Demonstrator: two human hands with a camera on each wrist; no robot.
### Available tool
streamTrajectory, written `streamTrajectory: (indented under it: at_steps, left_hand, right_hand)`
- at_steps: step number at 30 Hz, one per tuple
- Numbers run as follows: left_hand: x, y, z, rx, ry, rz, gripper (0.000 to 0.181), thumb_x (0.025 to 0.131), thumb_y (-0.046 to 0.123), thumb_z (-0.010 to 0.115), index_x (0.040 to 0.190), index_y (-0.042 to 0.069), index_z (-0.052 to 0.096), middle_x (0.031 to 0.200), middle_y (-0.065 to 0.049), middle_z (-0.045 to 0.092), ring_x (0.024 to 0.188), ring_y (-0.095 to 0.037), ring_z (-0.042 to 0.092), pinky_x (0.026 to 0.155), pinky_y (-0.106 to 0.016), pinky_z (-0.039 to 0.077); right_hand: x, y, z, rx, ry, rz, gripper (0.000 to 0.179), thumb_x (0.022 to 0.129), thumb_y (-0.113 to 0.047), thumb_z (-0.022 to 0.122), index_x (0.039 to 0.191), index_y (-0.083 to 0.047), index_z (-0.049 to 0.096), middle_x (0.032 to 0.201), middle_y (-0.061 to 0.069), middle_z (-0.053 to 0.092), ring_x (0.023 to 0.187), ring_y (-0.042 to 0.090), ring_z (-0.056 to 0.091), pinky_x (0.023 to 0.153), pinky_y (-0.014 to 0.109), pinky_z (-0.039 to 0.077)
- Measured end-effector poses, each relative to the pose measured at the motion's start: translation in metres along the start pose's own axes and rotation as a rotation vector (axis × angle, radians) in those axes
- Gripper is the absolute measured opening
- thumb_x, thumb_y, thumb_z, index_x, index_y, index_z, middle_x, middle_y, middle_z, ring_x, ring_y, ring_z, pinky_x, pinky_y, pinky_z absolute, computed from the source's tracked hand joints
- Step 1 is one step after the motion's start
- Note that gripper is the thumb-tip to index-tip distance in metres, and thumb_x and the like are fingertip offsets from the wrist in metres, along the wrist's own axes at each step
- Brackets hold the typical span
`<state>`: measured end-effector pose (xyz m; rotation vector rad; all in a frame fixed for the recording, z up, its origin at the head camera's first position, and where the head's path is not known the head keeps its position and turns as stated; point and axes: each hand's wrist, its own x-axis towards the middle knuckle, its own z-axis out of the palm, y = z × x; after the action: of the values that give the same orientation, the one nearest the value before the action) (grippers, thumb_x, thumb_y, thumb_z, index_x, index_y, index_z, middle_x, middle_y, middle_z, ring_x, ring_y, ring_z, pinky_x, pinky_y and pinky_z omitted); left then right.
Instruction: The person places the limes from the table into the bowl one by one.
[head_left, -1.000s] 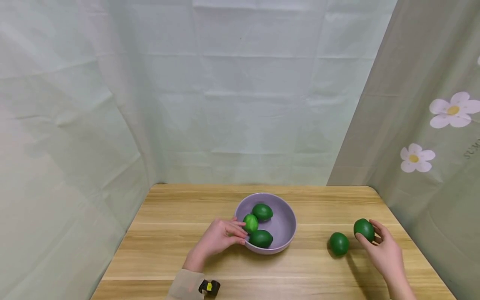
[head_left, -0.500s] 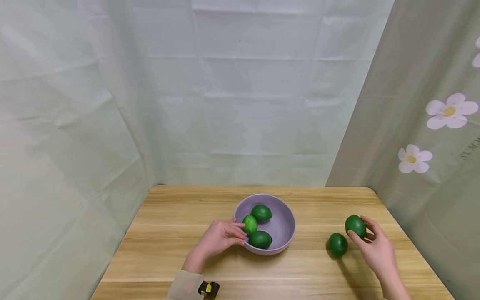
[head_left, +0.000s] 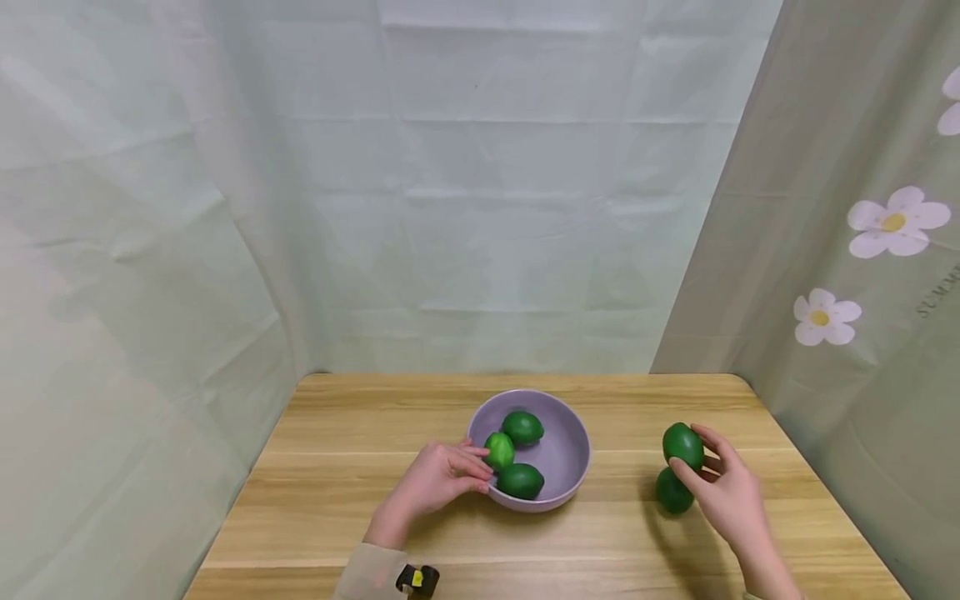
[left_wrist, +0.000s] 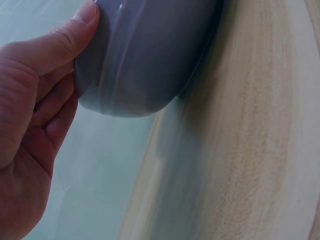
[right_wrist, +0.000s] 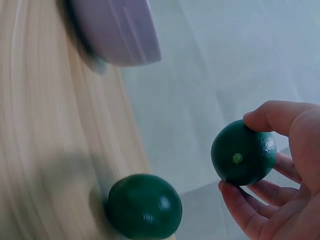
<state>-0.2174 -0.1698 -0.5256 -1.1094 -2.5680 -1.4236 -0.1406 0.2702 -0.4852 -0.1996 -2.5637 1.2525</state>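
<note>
A purple bowl (head_left: 562, 454) stands on the wooden table, and my left hand (head_left: 442, 477) grips its left rim, thumb outside. In the left wrist view the thumb presses on the bowl's outer wall (left_wrist: 145, 65). Inside lie two dark green limes, one at the back (head_left: 522, 427) and one at the front (head_left: 521, 481), with a brighter green lime (head_left: 498, 451) beside them near my fingertips. My right hand (head_left: 723, 487) holds a dark green lime (right_wrist: 242, 152) between thumb and fingers, raised above the table. Another dark green lime (right_wrist: 145, 206) rests on the table below it, partly overlapped in the head view.
The wooden table (head_left: 337, 500) has pale curtains (head_left: 480, 208) behind it and on both sides. White flowers (head_left: 827, 317) are printed on the right curtain. A black strap piece (head_left: 417, 579) sits at my left cuff.
My right hand has carried its lime leftward and slightly up, so it now overlaps the lime on the table. My left hand has stayed on the bowl.
</note>
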Motion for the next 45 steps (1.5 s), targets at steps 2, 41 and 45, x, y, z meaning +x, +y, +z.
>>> streamTrajectory:
  at_steps: [2, 41, 45]
  left_hand:
    - [0.000, 0.000, 0.000, -0.001, 0.002, 0.004, 0.016, 0.084, 0.018, 0.091, 0.098, 0.011, 0.087, 0.102, 0.012, 0.081, 0.121, -0.023, 0.073, 0.123, -0.051, 0.039]
    - [-0.001, 0.000, 0.000, -0.019, -0.003, -0.011, 0.016, 0.084, 0.017, 0.091, 0.099, 0.012, 0.087, 0.102, 0.014, 0.081, 0.122, -0.023, 0.072, 0.124, -0.048, 0.037]
    - [-0.002, 0.000, 0.000, -0.034, -0.007, -0.017, 0.015, 0.085, 0.017, 0.090, 0.099, 0.012, 0.087, 0.103, 0.013, 0.081, 0.123, -0.024, 0.072, 0.125, -0.048, 0.037]
  right_hand:
    - [-0.001, -0.003, 0.002, 0.004, -0.003, -0.008, 0.070, 0.098, -0.031, 0.082, 0.156, -0.006, 0.051, 0.150, 0.025, 0.056, 0.121, 0.040, 0.066, 0.078, 0.007, 0.054]
    - [-0.003, -0.050, 0.048, 0.142, -0.155, -0.229, 0.061, 0.091, -0.011, 0.088, 0.146, -0.014, 0.063, 0.137, 0.018, 0.068, 0.113, 0.035, 0.073, 0.086, 0.028, 0.064]
    - [-0.002, -0.054, 0.054, 0.145, -0.157, -0.271, 0.060, 0.089, -0.007, 0.089, 0.144, -0.010, 0.064, 0.136, 0.016, 0.069, 0.111, 0.035, 0.073, 0.086, 0.029, 0.065]
